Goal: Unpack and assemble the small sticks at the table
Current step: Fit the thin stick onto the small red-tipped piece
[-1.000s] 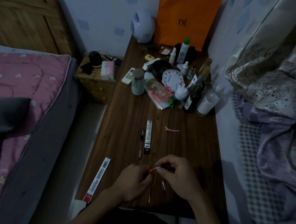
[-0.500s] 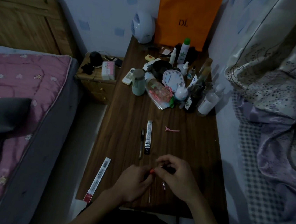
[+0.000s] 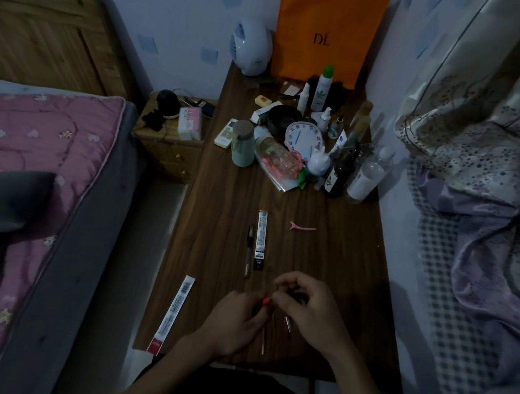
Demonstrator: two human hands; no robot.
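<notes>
Over the near edge of the dark wooden table [image 3: 341, 269], my left hand [image 3: 232, 322] and my right hand [image 3: 307, 311] meet. Between their fingertips is a thin stick with an orange-red tip [image 3: 266, 300]; both hands pinch it. A thin pale stick [image 3: 263, 341] and a short silvery piece [image 3: 287, 324] lie on the table under my hands. Farther back lie a dark pen [image 3: 249, 250] and a black-and-white pack [image 3: 260, 240]. A white pack with a red end [image 3: 172, 312] lies by the table's left edge.
A pink hair clip [image 3: 302, 227] lies mid-table. Bottles, a white clock [image 3: 302, 137], a cup [image 3: 242, 143] and an orange bag [image 3: 331, 27] crowd the far end. A bed with a pink quilt [image 3: 30, 172] is left, curtains and bedding [image 3: 493, 189] right.
My hands have drawn closer together and the orange-tipped stick has slid farther between my fingers, so less of it shows. Everything lying on the table stays in place.
</notes>
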